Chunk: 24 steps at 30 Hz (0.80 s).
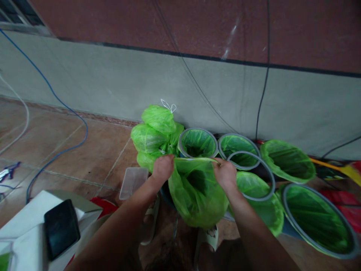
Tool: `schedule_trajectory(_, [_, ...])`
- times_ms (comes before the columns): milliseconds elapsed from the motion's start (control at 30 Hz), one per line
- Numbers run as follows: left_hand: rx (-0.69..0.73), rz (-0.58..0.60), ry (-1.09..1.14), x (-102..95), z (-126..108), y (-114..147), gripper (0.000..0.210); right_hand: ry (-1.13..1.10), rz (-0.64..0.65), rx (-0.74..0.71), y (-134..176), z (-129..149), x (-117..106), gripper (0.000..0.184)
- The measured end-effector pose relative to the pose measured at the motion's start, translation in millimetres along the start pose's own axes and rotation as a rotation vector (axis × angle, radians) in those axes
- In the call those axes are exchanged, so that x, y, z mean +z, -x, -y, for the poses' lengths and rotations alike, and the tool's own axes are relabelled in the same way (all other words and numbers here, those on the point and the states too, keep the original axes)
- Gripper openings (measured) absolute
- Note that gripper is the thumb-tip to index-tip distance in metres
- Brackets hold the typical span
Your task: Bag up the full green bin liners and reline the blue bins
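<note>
Both hands grip the rim of a green plastic bag (200,203), which hangs with its mouth open in front of me. My left hand (163,167) is closed on the left side of the rim, and my right hand (225,173) is closed on the right side. A dark bin edge shows partly behind the bag; the rest is hidden. Tied, filled green bags (149,137) are piled beyond my left hand. Just past my right hand, a loose grey ring (273,180) lies across a lined bin (251,184) and the rim of another.
Green-lined bins, one with a grey rim (197,128), stand along the wall and to the right. A clear plastic container (134,183) lies on the tiles at left. Nearer are white boxes (25,222) with a black phone-like device (62,229). A blue cable (64,151) crosses the floor.
</note>
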<state>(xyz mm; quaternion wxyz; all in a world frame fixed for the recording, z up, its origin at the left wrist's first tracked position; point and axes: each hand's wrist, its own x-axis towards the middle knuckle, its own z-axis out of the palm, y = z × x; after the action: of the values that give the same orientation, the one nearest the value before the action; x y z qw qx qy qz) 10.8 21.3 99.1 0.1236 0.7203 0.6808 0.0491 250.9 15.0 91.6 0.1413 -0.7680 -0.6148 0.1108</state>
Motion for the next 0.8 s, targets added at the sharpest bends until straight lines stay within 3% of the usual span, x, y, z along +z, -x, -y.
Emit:
schedule_trajectory(133, [-0.062, -0.057, 0.216, 3.4, 5, -8, 0.024, 0.079, 0.086, 0.012, -4, -5, -5, 0.036])
schedule_trajectory(300, [-0.065, -0.022, 0.578, 10.4, 9, -16, 0.019, 0.169, 0.228, -0.003, -3, -7, -4, 0.035])
schedule_trajectory(433, [0.04, 0.037, 0.71, 10.1, 7, -14, 0.022, 0.118, 0.189, -0.076, 1, -2, 4, 0.065])
schedule_trajectory(600, [0.147, 0.089, 0.596, 5.0, 5, -8, 0.023, 0.018, 0.153, -0.162, 3, 6, 5, 0.031])
schedule_trajectory(800, [0.139, 0.016, 0.109, 4.9, 5, -3, 0.021, 0.077, 0.057, -0.031, 5, 10, -7, 0.031])
